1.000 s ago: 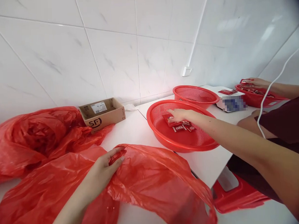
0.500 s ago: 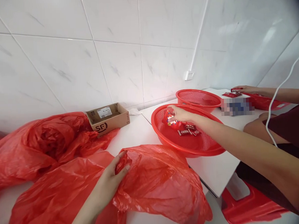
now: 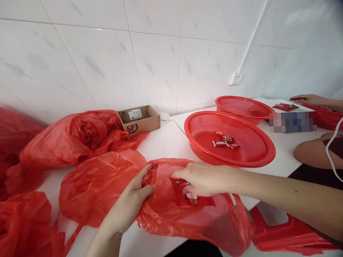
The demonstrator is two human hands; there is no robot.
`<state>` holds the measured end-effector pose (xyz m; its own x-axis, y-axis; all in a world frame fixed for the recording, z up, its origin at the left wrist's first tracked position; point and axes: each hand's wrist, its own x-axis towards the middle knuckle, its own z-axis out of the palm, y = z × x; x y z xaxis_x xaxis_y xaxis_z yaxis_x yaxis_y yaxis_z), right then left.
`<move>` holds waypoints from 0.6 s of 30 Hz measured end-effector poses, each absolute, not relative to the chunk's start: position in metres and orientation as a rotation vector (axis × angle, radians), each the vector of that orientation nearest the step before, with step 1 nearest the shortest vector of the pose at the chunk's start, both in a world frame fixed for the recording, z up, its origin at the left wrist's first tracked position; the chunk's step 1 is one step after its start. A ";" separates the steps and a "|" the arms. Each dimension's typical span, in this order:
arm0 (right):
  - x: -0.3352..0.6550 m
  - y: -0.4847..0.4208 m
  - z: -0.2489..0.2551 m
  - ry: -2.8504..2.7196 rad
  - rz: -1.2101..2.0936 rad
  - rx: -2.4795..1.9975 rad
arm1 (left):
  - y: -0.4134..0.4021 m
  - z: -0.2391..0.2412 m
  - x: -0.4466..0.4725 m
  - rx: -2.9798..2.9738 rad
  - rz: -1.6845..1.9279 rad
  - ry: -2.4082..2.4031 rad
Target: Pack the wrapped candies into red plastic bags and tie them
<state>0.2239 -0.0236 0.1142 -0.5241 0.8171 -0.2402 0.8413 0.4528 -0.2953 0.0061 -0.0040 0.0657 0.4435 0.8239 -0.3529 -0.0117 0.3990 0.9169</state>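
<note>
My left hand (image 3: 131, 205) pinches the rim of a red plastic bag (image 3: 174, 214) that lies on the white table (image 3: 160, 140), holding its mouth apart. At the bag's opening, my right hand (image 3: 201, 178) is closed on a small red packet (image 3: 187, 193) with a printed pattern. A large red mesh basket (image 3: 258, 155) stands just beyond my right hand. A few red packets (image 3: 224, 141) lie in its bottom.
More red bags (image 3: 76, 135) are heaped at the left and back. A small cardboard box (image 3: 139, 120) sits by the tiled wall. A second red basket (image 3: 244, 107) stands behind the first. Another person's hand (image 3: 308, 99) rests at the far right. A red stool (image 3: 284, 233) stands below.
My right hand has lifted a packet out of the large basket and brought it down to the bag's mouth. The view has swung to the left. My left hand still grips the bag.
</note>
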 end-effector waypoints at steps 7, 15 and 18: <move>0.268 -0.020 0.138 2.842 -0.752 1.652 | -0.019 0.065 0.003 1.050 0.718 0.973; 0.415 0.041 0.109 2.107 -0.487 2.315 | -0.061 0.070 0.012 1.489 0.945 1.418; 0.434 0.050 0.080 2.085 -0.476 2.327 | -0.070 0.060 0.009 1.502 1.031 1.518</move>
